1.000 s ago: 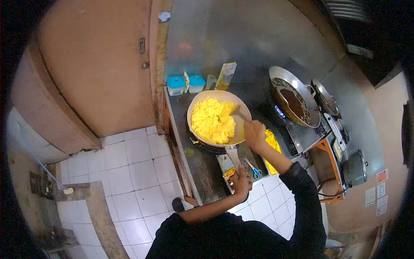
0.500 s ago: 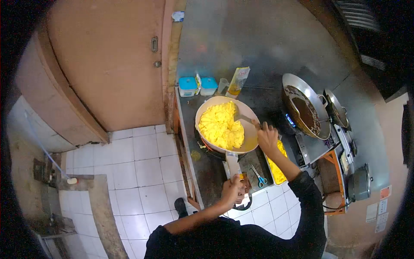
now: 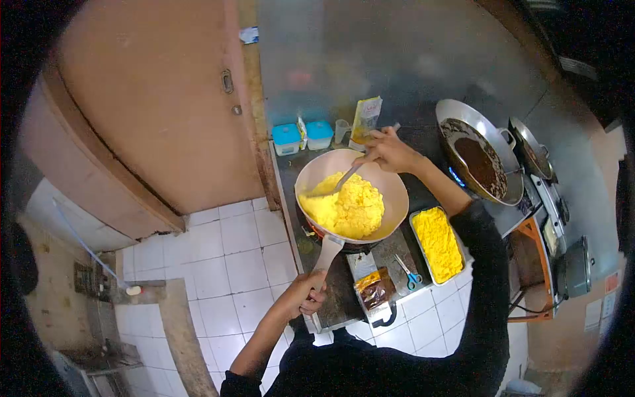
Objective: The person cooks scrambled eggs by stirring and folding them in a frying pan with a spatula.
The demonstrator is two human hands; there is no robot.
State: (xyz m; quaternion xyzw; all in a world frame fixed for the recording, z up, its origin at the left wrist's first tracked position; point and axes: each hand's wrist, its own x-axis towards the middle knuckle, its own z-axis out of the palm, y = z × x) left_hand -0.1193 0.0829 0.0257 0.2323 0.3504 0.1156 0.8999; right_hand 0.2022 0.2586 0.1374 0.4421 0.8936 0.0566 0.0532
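My left hand (image 3: 303,296) is wrapped round the pale handle of a deep frying pan (image 3: 395,202) on a burner. In the pan lies a mound of yellow scrambled egg (image 3: 357,208). My right hand (image 3: 390,151) is closed on the grey handle of a spatula (image 3: 346,176), above the pan's far right side. The spatula slants down to the left, its head partly in the egg near the left wall. A metal tray (image 3: 431,278) filled with similar yellow food stands right of the pan.
Blue-handled scissors (image 3: 413,280) and a brown packet (image 3: 376,289) lie near the counter's front edge. Behind the pan stand two blue-lidded tubs (image 3: 286,135), (image 3: 319,134) and an oil pouch (image 3: 366,119). A wok of dark liquid (image 3: 477,162) sits over a blue flame at right.
The spatula has swept left across the egg, and my right hand has moved up and left. The pan has turned, its handle now pointing down-left with my left hand still on it.
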